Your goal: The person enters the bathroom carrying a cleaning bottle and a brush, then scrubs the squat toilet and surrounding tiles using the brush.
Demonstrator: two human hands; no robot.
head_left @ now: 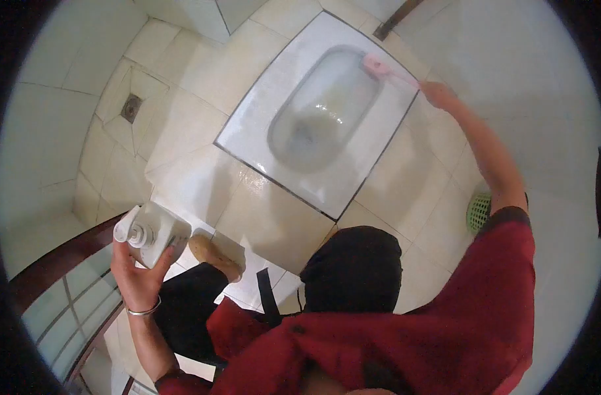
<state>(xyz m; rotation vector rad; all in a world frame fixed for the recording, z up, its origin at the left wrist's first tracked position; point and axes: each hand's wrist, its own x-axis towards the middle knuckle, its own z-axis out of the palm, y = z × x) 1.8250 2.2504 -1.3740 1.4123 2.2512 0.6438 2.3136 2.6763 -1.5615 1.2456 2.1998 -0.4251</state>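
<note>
My left hand (140,279) is wrapped round a white pump bottle (161,227), held at the lower left with its pump top up toward me. A metal bracelet circles that wrist. At the upper right, my right hand (438,95) is closed on the handle of a pink brush (377,64). The brush head lies at the far right inner edge of the white squat toilet (251,126); its bristles are hidden. Wet, shiny spots show in the toilet's bowl.
Beige tiles (405,178) surround the toilet. A floor drain (131,107) is at the left. A green perforated basket (478,212) stands near my right arm. On the left is a dark-framed door (70,260). A brown pipe or post (396,20) meets the floor beyond the toilet.
</note>
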